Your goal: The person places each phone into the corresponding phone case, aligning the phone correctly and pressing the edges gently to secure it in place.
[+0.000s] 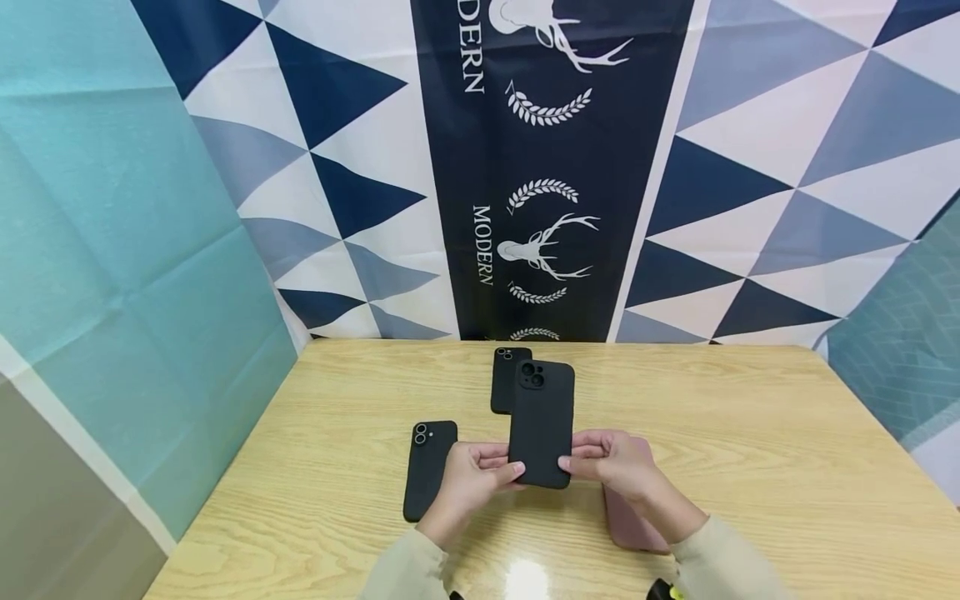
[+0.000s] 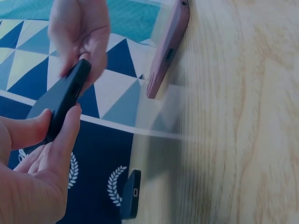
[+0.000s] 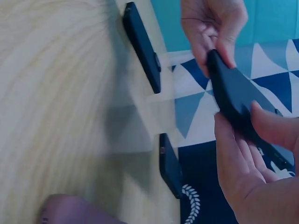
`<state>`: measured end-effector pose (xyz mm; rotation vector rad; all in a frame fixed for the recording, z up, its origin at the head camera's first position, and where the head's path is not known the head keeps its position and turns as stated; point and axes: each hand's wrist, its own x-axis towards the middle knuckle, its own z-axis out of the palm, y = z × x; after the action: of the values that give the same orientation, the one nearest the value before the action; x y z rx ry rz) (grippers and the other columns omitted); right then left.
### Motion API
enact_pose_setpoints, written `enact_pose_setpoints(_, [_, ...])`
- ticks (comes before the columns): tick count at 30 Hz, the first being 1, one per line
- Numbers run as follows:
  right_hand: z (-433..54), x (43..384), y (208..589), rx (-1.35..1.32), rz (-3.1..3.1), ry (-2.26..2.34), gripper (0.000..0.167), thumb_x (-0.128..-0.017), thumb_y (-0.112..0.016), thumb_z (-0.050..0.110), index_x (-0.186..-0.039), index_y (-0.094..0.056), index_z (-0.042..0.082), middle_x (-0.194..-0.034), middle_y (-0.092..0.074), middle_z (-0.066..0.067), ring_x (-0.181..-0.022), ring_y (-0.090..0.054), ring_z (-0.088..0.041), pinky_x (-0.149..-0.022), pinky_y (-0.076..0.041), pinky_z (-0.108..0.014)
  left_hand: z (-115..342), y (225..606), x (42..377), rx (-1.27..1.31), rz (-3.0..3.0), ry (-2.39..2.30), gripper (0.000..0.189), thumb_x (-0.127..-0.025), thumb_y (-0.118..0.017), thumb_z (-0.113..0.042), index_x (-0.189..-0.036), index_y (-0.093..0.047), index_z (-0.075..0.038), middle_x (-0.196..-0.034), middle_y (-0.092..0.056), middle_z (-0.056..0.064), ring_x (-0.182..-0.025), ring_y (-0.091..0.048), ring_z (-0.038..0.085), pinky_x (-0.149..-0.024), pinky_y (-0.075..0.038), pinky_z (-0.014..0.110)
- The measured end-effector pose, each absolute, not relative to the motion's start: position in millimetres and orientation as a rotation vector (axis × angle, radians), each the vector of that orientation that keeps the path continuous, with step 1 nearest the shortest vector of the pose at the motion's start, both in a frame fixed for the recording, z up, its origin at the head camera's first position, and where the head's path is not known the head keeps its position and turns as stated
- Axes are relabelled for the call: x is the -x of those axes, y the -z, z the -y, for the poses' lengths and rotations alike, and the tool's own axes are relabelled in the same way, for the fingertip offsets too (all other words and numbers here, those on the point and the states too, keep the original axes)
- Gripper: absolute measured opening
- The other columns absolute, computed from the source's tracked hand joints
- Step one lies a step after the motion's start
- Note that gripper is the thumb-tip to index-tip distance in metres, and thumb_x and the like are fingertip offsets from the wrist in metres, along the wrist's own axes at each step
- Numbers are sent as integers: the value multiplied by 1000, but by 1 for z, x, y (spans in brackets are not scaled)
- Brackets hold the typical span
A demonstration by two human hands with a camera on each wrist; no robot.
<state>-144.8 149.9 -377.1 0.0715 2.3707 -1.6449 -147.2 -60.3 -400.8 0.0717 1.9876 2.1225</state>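
A black phone in a matt case is held up over the table, its back with the camera bump facing the head view. My left hand pinches its lower left edge, thumb on the back and fingers behind. On the lower right edge my right hand pinches in the same way. Both wrist views show this black phone from its bottom end, between the two hands. Under my right forearm lies a pink phone, partly covered. A second black phone lies beside my left hand.
Another black phone lies near the back edge of the wooden table, partly hidden by the held one. A patterned cloth hangs right behind the table, with a teal cloth at the left.
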Motion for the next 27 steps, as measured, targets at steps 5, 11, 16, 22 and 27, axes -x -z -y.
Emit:
enact_pose_setpoints(5, [-145,150,372,-152,-2283,1763,46,-87,-71,18,-120,-57,-11,-101,-75,-11,-87,-71,-11,-92,-56,-36,61,400,146,-65,-1949,-2100,34,-81,-68,10,-113,-60,19,-101,-69,32,-82,-73,29,-76,-60,44])
enact_pose_setpoints(11, [-143,147,377,-212,-2257,1830,35,-84,-73,13,-108,-64,-10,-83,-76,-2,-73,-71,-8,-80,-60,-31,64,397,146,-128,-1964,-1949,31,-81,-69,8,-111,-64,14,-98,-71,28,-80,-74,30,-72,-61,40])
enact_pose_setpoints(16, [-140,139,381,-204,-2241,1945,36,-81,-74,8,-107,-64,-15,-76,-76,1,-69,-70,-4,-70,-61,-27,69,394,147,-171,-2023,-1803,26,-85,-68,1,-108,-66,12,-95,-72,27,-77,-74,30,-70,-62,38])
enact_pose_setpoints(22, [-137,136,380,-203,-2234,1964,36,-80,-76,7,-107,-65,-14,-78,-76,-1,-70,-71,-5,-68,-61,-26,72,386,151,-143,-2121,-1741,30,-87,-70,-12,-109,-66,8,-98,-74,22,-79,-74,24,-73,-61,36])
enact_pose_setpoints(27, [-135,135,377,-217,-2231,1975,40,-79,-77,7,-110,-64,-14,-85,-77,-6,-70,-72,-8,-69,-61,-27,71,377,155,-99,-2187,-1822,39,-85,-73,-15,-117,-63,5,-105,-72,18,-88,-72,22,-80,-60,34])
